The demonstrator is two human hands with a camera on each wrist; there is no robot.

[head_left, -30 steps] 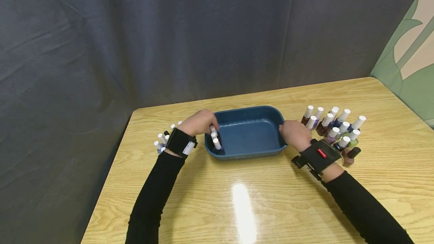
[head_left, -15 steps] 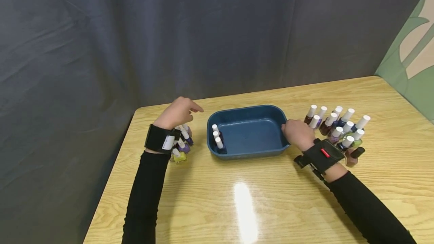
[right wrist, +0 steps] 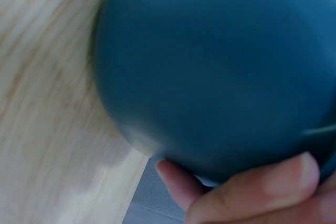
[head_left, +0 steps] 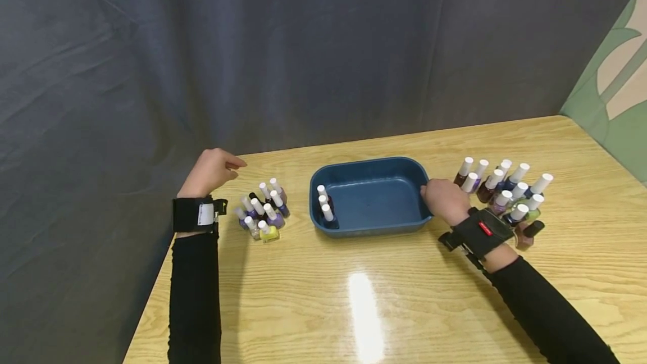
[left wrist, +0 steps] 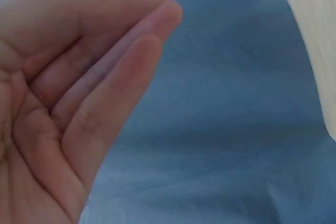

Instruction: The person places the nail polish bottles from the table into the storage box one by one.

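Fingers of the left hand [head_left: 211, 171] hang loose and hold nothing, raised over the table's [head_left: 364, 302] far left corner, just behind the left bottles [head_left: 263, 211]. Right hand [head_left: 443, 200] has its fingers curled over the right rim of the tray [head_left: 371, 228], gripping it; the right wrist view shows a thumb on the wall. Three bottles [head_left: 323, 205] stand upright in a row against the tray's left wall. More right bottles [head_left: 505, 187] stand just beyond the right wrist. By my judgement the filling is at an early step: the left hand is between picks, and the next move calls for pinching one cap from the near cluster without toppling its neighbours
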